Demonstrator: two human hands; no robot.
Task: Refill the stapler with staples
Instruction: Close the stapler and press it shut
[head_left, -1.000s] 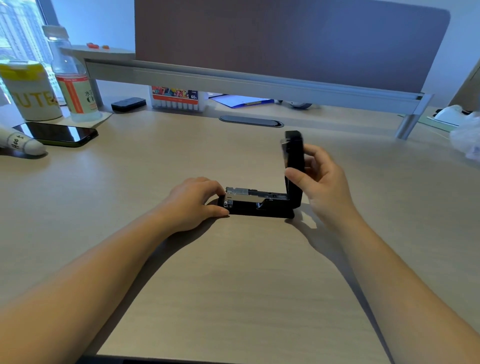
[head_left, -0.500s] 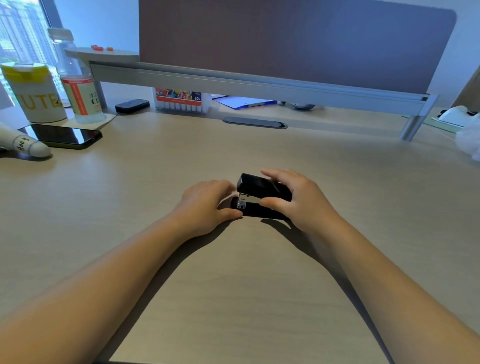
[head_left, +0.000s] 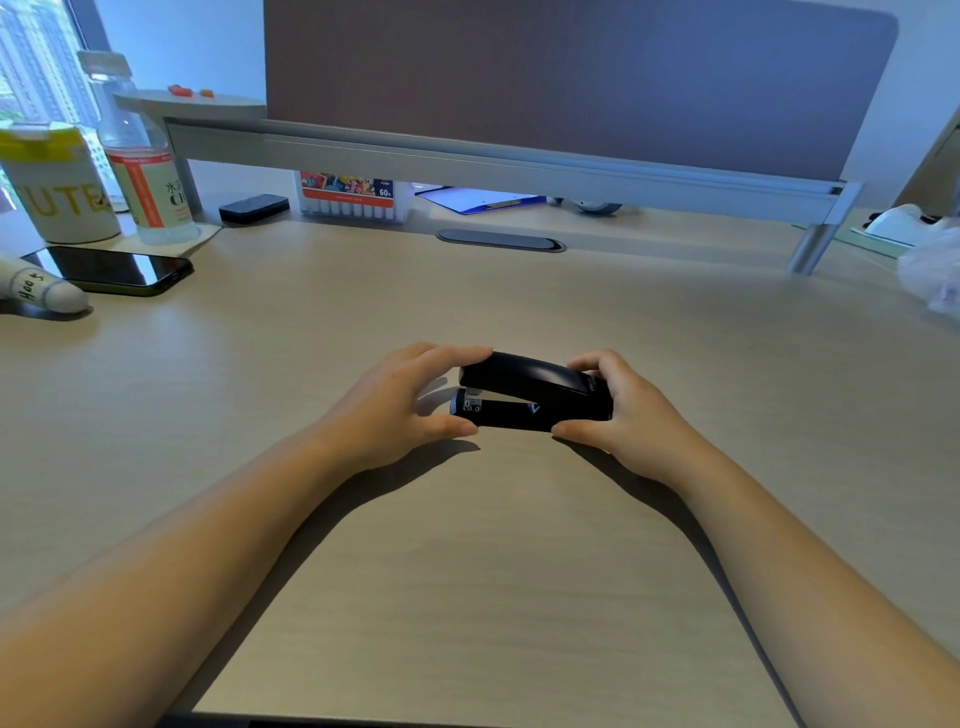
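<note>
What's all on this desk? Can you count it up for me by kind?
Staplers: 1, the black stapler, held at its ends by the left hand and right hand
Phones: 1, phone
Bottles: 1, water bottle
Cups: 1, white cup
Marker boxes: 1, marker set
Small black boxes: 1, black case
Total: 6

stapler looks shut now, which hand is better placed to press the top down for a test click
Left, probably. The left hand has fingers resting over the front tip of the stapler, above the staple exit. The right hand cups the hinge end, better suited to steadying it.
</note>
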